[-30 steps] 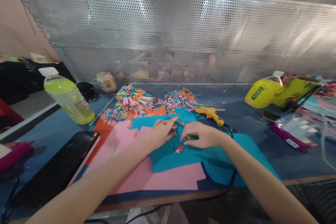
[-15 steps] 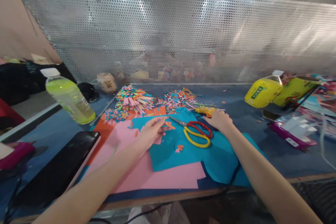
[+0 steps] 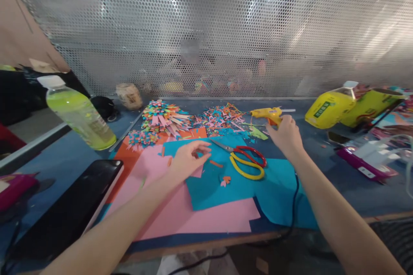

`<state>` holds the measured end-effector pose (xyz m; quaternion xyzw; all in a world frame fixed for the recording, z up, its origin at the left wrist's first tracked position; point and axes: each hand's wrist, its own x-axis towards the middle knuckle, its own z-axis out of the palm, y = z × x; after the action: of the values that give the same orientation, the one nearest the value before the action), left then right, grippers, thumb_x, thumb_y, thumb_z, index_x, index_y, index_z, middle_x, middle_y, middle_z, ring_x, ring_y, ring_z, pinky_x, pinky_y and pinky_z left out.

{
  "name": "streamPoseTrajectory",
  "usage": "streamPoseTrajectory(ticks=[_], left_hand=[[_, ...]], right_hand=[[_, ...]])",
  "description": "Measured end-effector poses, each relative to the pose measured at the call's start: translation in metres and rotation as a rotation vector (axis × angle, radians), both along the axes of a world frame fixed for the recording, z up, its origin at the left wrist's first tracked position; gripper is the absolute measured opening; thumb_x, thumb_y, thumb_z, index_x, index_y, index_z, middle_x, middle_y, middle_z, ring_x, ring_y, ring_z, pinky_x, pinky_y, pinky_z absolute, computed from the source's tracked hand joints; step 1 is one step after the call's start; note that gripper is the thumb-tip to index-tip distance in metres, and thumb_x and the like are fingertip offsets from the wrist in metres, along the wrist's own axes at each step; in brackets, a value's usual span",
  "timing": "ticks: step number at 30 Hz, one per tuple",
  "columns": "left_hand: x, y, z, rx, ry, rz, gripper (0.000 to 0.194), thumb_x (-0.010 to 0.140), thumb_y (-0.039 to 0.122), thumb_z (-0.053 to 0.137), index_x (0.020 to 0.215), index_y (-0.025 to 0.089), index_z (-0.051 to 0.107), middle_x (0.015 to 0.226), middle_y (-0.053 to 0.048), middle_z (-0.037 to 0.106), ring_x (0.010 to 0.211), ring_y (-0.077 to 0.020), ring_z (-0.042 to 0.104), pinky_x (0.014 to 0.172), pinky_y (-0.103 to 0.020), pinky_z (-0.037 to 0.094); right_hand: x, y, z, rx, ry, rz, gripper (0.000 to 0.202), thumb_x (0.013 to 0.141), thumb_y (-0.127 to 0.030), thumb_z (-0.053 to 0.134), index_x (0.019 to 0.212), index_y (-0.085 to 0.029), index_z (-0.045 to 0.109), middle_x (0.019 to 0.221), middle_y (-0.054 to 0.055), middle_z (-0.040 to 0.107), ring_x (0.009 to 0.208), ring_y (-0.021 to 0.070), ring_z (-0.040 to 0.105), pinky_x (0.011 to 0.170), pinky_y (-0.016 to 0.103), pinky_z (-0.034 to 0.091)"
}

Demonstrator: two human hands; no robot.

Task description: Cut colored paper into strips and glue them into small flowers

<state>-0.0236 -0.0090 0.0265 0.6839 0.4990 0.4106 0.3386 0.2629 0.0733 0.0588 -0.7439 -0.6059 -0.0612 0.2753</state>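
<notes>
My right hand [image 3: 285, 132] is wrapped round the handle of a yellow hot glue gun [image 3: 267, 113], held above the table with its nozzle pointing left. A clear glue stick [image 3: 288, 110] juts from its back end. My left hand [image 3: 191, 157] hovers over the blue paper [image 3: 213, 193], fingers loosely curved and apart, nothing seen in them. Beside its fingertips lies an orange paper strip [image 3: 216, 164]. Scissors [image 3: 247, 161] with one red and one yellow handle rest on the blue sheet. Below them is a small orange and pink paper piece [image 3: 226, 180].
Pink paper [image 3: 222, 219] lies under the blue. A fringed paper cone [image 3: 164, 119] and a heap of paper scraps [image 3: 219, 118] stand behind. Bottles [image 3: 77, 114] flank the work, with a black phone-like slab [image 3: 69, 202] at left. Perforated metal [image 3: 219, 30] closes the back.
My right hand has lifted the glue gun off the table, up and to the right. The orange strip at my left fingertips now lies on the blue paper.
</notes>
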Motion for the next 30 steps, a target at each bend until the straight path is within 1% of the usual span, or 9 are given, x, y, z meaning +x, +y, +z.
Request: streamPoseTrajectory(ticks=[3, 6, 10, 13, 18, 21, 24, 26, 30], left_hand=[[0.001, -0.004, 0.004, 0.204, 0.361, -0.093, 0.03, 0.076, 0.026, 0.056, 0.105, 0.021, 0.057, 0.104, -0.004, 0.065, 0.101, -0.0202, 0.056, 0.088, -0.036, 0.041], [0.007, -0.011, 0.005, 0.275, 0.552, -0.169, 0.03, 0.08, 0.025, 0.05, 0.109, 0.023, 0.055, 0.108, -0.003, 0.064, 0.105, -0.0198, 0.053, 0.092, -0.036, 0.037], [0.013, -0.011, 0.001, 0.279, 0.539, -0.074, 0.032, 0.079, 0.028, 0.051, 0.11, 0.023, 0.054, 0.103, -0.003, 0.065, 0.099, -0.0191, 0.055, 0.088, -0.033, 0.04], [0.019, 0.006, 0.0, 0.25, 0.463, 0.014, 0.029, 0.078, 0.028, 0.052, 0.106, 0.022, 0.055, 0.098, -0.004, 0.065, 0.092, -0.019, 0.058, 0.082, -0.032, 0.044], [0.047, 0.054, 0.007, 0.257, 0.453, -0.034, 0.029, 0.076, 0.024, 0.052, 0.103, 0.015, 0.057, 0.103, -0.01, 0.063, 0.09, -0.0205, 0.06, 0.079, -0.03, 0.045], [0.059, 0.063, 0.017, 0.246, 0.487, -0.143, 0.027, 0.073, 0.026, 0.056, 0.098, 0.017, 0.062, 0.096, -0.008, 0.066, 0.083, -0.0208, 0.061, 0.071, -0.029, 0.046], [0.051, 0.049, 0.028, 0.261, 0.542, -0.312, 0.023, 0.072, 0.025, 0.058, 0.094, 0.022, 0.064, 0.087, -0.003, 0.068, 0.083, -0.0192, 0.062, 0.074, -0.027, 0.044], [0.036, 0.033, 0.032, 0.301, 0.632, -0.407, 0.028, 0.073, 0.024, 0.058, 0.101, 0.024, 0.062, 0.098, -0.003, 0.066, 0.091, -0.0199, 0.06, 0.078, -0.028, 0.042], [0.01, 0.009, 0.028, 0.392, 0.859, -0.403, 0.033, 0.08, 0.031, 0.05, 0.112, 0.025, 0.055, 0.099, -0.007, 0.064, 0.092, -0.0216, 0.058, 0.078, -0.031, 0.041]], right_hand=[[-0.002, 0.0, 0.0, 0.075, 0.038, 0.111, 0.049, 0.072, -0.048, 0.051, 0.107, -0.015, 0.041, 0.096, 0.015, 0.058, 0.093, 0.0325, 0.053, 0.069, 0.037, 0.043], [0.001, 0.004, -0.004, 0.109, 0.147, 0.203, 0.048, 0.075, -0.049, 0.047, 0.109, -0.016, 0.04, 0.098, 0.013, 0.059, 0.087, 0.0273, 0.057, 0.066, 0.033, 0.043], [0.003, 0.008, -0.006, -0.016, 0.153, 0.206, 0.049, 0.072, -0.054, 0.049, 0.103, -0.016, 0.046, 0.092, 0.013, 0.062, 0.082, 0.0274, 0.059, 0.062, 0.032, 0.042], [0.001, 0.008, -0.004, -0.021, 0.183, 0.211, 0.048, 0.073, -0.054, 0.047, 0.102, -0.016, 0.049, 0.091, 0.012, 0.063, 0.079, 0.0262, 0.059, 0.06, 0.031, 0.042], [0.003, 0.007, -0.002, 0.022, 0.335, 0.288, 0.043, 0.073, -0.052, 0.049, 0.095, -0.016, 0.051, 0.089, 0.01, 0.064, 0.077, 0.0222, 0.059, 0.062, 0.03, 0.043], [0.006, 0.006, -0.002, 0.069, 0.362, 0.314, 0.041, 0.073, -0.052, 0.049, 0.095, -0.017, 0.05, 0.089, 0.009, 0.064, 0.077, 0.022, 0.059, 0.064, 0.031, 0.043], [0.005, 0.003, -0.002, 0.142, 0.34, 0.37, 0.039, 0.074, -0.05, 0.049, 0.098, -0.018, 0.048, 0.092, 0.008, 0.062, 0.078, 0.0218, 0.059, 0.063, 0.03, 0.043], [0.002, -0.001, -0.001, 0.173, 0.304, 0.436, 0.037, 0.076, -0.048, 0.048, 0.099, -0.018, 0.046, 0.093, 0.008, 0.062, 0.079, 0.0215, 0.059, 0.063, 0.029, 0.043], [-0.006, -0.007, 0.0, 0.178, 0.206, 0.465, 0.037, 0.075, -0.046, 0.05, 0.1, -0.019, 0.045, 0.091, 0.007, 0.063, 0.077, 0.0218, 0.059, 0.061, 0.029, 0.042]])
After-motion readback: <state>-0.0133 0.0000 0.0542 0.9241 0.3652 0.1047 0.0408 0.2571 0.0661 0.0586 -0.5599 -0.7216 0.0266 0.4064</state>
